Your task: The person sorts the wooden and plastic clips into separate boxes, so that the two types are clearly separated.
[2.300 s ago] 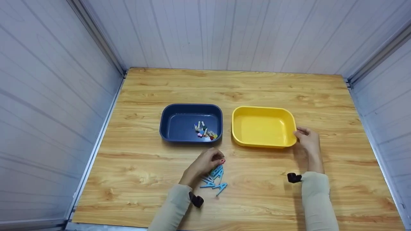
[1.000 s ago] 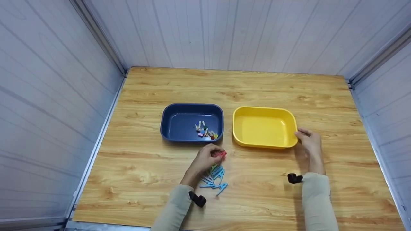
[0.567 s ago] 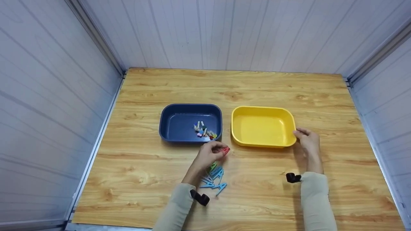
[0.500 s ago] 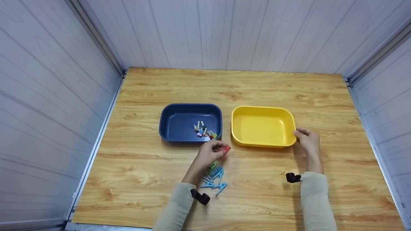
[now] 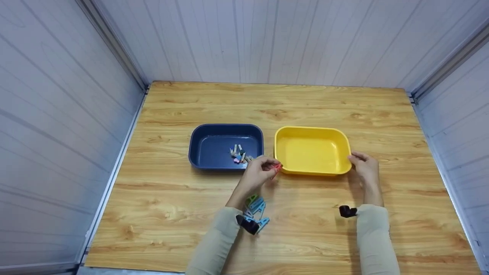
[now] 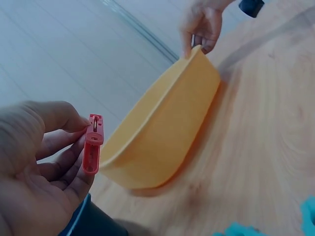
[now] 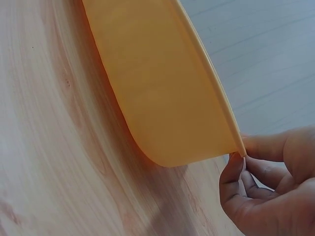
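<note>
My left hand (image 5: 256,176) pinches a red clothespin (image 6: 93,143) between thumb and fingers, beside the front left corner of the yellow bin (image 5: 311,172). At that bin's right end, my right hand (image 5: 366,170) grips the rim, the thumb on one side and fingers on the other in the right wrist view. Below my left wrist lies a small pile of light blue clothespins (image 5: 263,222) with a green clothespin (image 5: 251,199) at its top; my wrist and its camera partly cover the pile.
A dark blue bin (image 5: 214,167) stands left of the yellow one, with several small wooden clips (image 5: 243,156) in its right part, partly hidden by my left hand. Pale panel walls (image 5: 244,42) enclose the wooden table (image 5: 160,214) at the back and both sides.
My left hand has lifted the red clothespin off the pile and carried it up and right to the yellow bin's corner. The right hand has kept its place on the rim.
</note>
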`<action>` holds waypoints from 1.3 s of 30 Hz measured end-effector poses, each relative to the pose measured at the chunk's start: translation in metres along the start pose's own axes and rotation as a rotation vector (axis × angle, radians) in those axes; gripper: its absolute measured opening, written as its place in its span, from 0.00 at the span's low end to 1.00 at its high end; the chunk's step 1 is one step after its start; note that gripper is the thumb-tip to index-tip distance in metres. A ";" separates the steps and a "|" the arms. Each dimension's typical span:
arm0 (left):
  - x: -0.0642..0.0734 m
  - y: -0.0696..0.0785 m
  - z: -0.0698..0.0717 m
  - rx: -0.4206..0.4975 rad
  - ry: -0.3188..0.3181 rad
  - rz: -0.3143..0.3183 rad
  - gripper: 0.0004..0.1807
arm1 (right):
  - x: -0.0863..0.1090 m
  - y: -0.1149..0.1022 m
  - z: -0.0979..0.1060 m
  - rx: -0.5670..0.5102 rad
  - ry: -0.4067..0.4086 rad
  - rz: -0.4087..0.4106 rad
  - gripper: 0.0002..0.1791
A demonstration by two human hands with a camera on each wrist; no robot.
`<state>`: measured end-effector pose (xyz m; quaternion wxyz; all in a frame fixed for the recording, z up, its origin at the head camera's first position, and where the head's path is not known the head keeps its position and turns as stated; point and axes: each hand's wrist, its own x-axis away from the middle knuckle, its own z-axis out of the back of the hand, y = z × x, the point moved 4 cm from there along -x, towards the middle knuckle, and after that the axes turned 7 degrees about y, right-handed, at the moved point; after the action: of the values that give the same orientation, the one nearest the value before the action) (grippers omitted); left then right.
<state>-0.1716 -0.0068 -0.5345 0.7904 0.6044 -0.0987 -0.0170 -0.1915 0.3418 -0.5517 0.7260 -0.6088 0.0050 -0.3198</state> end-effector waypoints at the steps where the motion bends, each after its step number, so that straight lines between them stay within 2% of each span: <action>1: -0.002 0.002 -0.001 -0.004 -0.001 0.004 0.12 | 0.000 0.000 0.000 0.007 0.000 0.001 0.27; 12: -0.028 0.019 -0.009 -0.086 0.001 -0.014 0.10 | 0.000 0.001 0.000 -0.006 0.017 0.008 0.27; 19: -0.042 0.027 -0.013 -0.110 0.003 -0.086 0.12 | 0.000 0.003 -0.001 -0.001 0.027 -0.003 0.27; 30: -0.054 0.027 -0.015 -0.111 0.013 -0.049 0.11 | 0.001 0.003 -0.002 -0.015 0.021 -0.002 0.27; 39: -0.061 0.033 -0.019 -0.109 0.023 -0.062 0.10 | -0.001 0.003 -0.001 -0.034 0.031 0.015 0.27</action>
<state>-0.2310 0.0295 -0.5161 0.8222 0.5635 -0.0697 -0.0397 -0.1912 0.3411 -0.5553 0.7178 -0.6159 0.0259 -0.3237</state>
